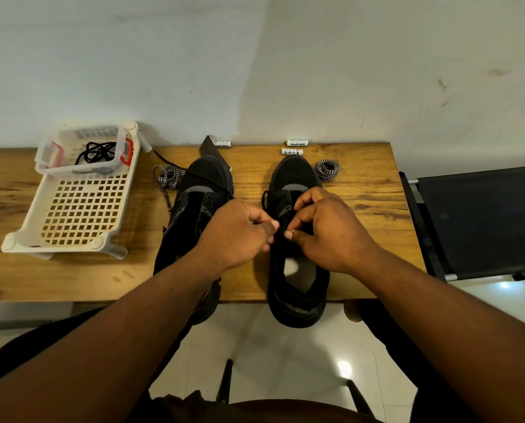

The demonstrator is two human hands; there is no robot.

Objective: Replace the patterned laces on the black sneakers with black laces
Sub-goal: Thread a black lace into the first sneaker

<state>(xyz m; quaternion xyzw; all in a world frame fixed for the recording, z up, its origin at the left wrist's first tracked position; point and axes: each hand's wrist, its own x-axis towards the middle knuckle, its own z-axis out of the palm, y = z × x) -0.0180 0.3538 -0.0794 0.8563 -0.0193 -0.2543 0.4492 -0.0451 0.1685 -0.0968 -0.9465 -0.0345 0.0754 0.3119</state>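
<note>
Two black sneakers stand side by side on the wooden table, toes toward the wall. Over the right sneaker [298, 288] both hands work at the lacing. My left hand [240, 233] pinches a black lace [281, 230] at the tongue, and my right hand [322, 230] pinches it from the other side. The left sneaker [194, 203] lies partly under my left forearm. A loose patterned lace [166, 177] lies left of that sneaker's toe. A coiled patterned lace [327, 169] sits right of the right sneaker's toe. Another black lace [96, 152] lies in a clear box.
A white perforated tray [81, 209] sits at the table's left, with the clear box [81, 154] resting on its far end. Three small white batteries [291, 151] lie along the wall edge. A dark chair [481, 221] stands right of the table. Both sneakers' heels overhang the front edge.
</note>
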